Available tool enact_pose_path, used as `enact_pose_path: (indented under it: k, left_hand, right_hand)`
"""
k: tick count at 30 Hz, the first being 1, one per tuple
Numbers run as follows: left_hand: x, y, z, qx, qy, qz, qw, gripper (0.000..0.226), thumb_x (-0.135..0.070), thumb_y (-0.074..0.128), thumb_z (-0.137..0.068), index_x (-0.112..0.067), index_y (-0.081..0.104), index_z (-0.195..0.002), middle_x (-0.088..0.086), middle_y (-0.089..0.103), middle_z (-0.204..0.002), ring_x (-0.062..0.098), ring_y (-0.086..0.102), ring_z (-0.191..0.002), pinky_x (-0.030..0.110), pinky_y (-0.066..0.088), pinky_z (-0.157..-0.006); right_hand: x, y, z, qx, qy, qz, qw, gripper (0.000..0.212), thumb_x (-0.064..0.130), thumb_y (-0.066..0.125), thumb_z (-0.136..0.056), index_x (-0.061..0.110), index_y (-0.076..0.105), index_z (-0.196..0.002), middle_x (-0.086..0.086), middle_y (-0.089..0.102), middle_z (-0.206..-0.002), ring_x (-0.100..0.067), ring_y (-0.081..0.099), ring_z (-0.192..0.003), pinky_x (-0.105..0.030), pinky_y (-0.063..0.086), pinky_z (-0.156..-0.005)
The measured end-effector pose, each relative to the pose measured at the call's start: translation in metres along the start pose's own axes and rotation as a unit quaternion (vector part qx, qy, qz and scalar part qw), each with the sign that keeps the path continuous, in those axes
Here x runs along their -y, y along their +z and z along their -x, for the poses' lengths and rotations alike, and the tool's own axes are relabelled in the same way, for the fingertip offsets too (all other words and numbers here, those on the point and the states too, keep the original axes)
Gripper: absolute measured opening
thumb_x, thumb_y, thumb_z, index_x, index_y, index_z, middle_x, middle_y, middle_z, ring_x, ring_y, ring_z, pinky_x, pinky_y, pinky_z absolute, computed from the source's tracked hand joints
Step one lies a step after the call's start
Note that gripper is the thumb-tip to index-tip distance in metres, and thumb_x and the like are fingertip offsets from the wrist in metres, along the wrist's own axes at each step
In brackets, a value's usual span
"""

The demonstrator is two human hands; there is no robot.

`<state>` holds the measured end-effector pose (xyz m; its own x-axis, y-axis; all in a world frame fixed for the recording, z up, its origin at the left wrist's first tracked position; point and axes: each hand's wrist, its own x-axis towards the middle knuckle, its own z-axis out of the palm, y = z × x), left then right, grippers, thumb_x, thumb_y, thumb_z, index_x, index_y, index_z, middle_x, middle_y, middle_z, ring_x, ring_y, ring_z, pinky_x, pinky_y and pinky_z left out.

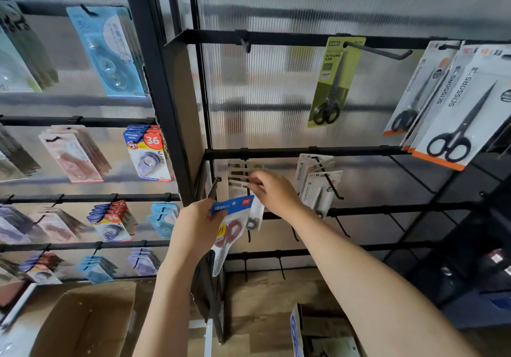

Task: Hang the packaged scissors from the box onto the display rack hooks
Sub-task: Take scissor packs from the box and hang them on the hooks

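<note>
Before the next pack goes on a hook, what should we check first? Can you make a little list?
1. Next pack in hand: ok. The left hand grips the blue-topped scissors pack.
2. Pack at the hook: cannot tell. The right hand pinches a small pack by the hook, but blur hides whether it is on.
3. Hanging hole: ok. The blue-topped pack's hole shows, facing up.
4. Free hooks: ok. Bare hooks hang on the lower bar.
5. Matching row: cannot tell. Nearby packs read SCISSORS, but the type is blurred.
6. Box within reach: ok. An open cardboard box sits below.
</note>
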<state>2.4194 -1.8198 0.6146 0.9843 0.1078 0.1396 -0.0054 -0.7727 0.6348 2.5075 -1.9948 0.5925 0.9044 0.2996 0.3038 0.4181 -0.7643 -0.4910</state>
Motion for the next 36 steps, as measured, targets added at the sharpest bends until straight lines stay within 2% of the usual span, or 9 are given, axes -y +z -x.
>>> enact_pose_path:
  k: [7,12,14,16,20,24,27,31,36]
  left_hand:
    - [-0.002,0.005,-0.004,0.006,-0.008,0.006,1.000,0.010,-0.024,0.058,-0.092,-0.016,0.054,-0.086,0.005,0.065,-0.095,0.018,0.059,-0.070,0.030,0.053,-0.060]
    - [-0.006,0.007,-0.004,0.014,0.016,0.030,0.999,0.010,-0.022,0.056,-0.093,-0.012,0.057,-0.093,0.002,0.062,-0.096,0.010,0.056,-0.070,0.008,0.039,-0.048]
    - [-0.008,0.007,-0.003,0.008,0.027,0.047,0.999,0.006,-0.021,0.056,-0.093,-0.017,0.053,-0.090,-0.002,0.057,-0.091,0.005,0.054,-0.067,0.006,0.037,-0.044]
    - [-0.012,0.009,-0.005,0.006,0.043,0.056,0.998,0.007,-0.021,0.056,-0.093,-0.019,0.051,-0.088,-0.003,0.056,-0.088,0.004,0.054,-0.066,0.008,0.040,-0.047]
    - [-0.029,0.020,-0.008,0.039,0.083,0.062,0.994,0.010,-0.019,0.059,-0.091,-0.012,0.055,-0.085,0.007,0.064,-0.087,0.021,0.062,-0.072,0.032,0.051,-0.061]
    - [-0.053,0.043,-0.009,0.088,0.133,0.044,0.986,0.012,-0.019,0.057,-0.092,-0.009,0.061,-0.098,0.005,0.061,-0.082,0.019,0.057,-0.067,0.020,0.042,-0.052]
    - [-0.081,0.071,-0.008,0.125,0.155,0.034,0.979,0.008,-0.022,0.055,-0.093,-0.014,0.058,-0.094,0.000,0.058,-0.080,0.013,0.056,-0.066,0.015,0.040,-0.050]
    - [-0.127,0.113,0.001,0.160,0.196,0.037,0.967,0.008,-0.020,0.057,-0.092,-0.014,0.057,-0.087,0.003,0.058,-0.076,0.019,0.055,-0.066,0.023,0.041,-0.053]
    - [-0.187,0.166,0.015,0.171,0.211,0.046,0.961,0.015,-0.023,0.056,-0.093,-0.010,0.061,-0.095,0.005,0.064,-0.084,0.018,0.061,-0.072,0.033,0.054,-0.062]
  right_hand:
    - [-0.020,0.003,0.006,-0.003,0.010,0.074,0.997,0.019,0.027,0.048,-0.097,0.014,0.061,-0.100,0.000,0.064,-0.093,-0.016,0.060,-0.082,-0.024,0.042,-0.060]
    - [-0.018,0.007,0.000,-0.025,0.026,0.084,0.996,0.022,0.029,0.048,-0.097,0.013,0.061,-0.105,0.000,0.065,-0.096,-0.016,0.061,-0.085,-0.027,0.047,-0.066]
    - [-0.016,0.005,0.003,-0.035,0.031,0.068,0.997,0.024,0.030,0.050,-0.097,0.012,0.057,-0.111,0.000,0.065,-0.101,-0.015,0.062,-0.087,-0.027,0.051,-0.067]
    - [-0.019,0.003,0.012,-0.052,0.050,0.040,0.997,0.028,0.031,0.052,-0.096,0.012,0.053,-0.117,0.000,0.063,-0.106,-0.015,0.062,-0.090,-0.030,0.054,-0.070]
    - [-0.041,0.002,0.046,-0.052,0.093,0.008,0.994,0.019,0.028,0.054,-0.095,0.018,0.052,-0.110,0.004,0.060,-0.107,-0.010,0.062,-0.094,-0.021,0.051,-0.070]
    - [-0.077,-0.003,0.089,-0.031,0.153,0.074,0.985,0.023,0.033,0.049,-0.096,0.021,0.051,-0.116,0.004,0.062,-0.107,-0.008,0.061,-0.086,-0.021,0.048,-0.065]
    - [-0.108,-0.022,0.126,-0.039,0.211,0.123,0.969,0.027,0.032,0.049,-0.096,0.019,0.052,-0.118,0.004,0.061,-0.108,-0.009,0.061,-0.087,-0.019,0.046,-0.067]
    - [-0.148,-0.061,0.167,-0.073,0.289,0.168,0.940,0.030,0.033,0.051,-0.094,0.013,0.053,-0.116,-0.002,0.061,-0.109,-0.019,0.061,-0.099,-0.027,0.049,-0.078]
    - [-0.191,-0.110,0.201,-0.094,0.311,0.203,0.924,0.034,0.034,0.050,-0.095,0.013,0.053,-0.122,-0.005,0.062,-0.114,-0.021,0.059,-0.103,-0.030,0.046,-0.083]
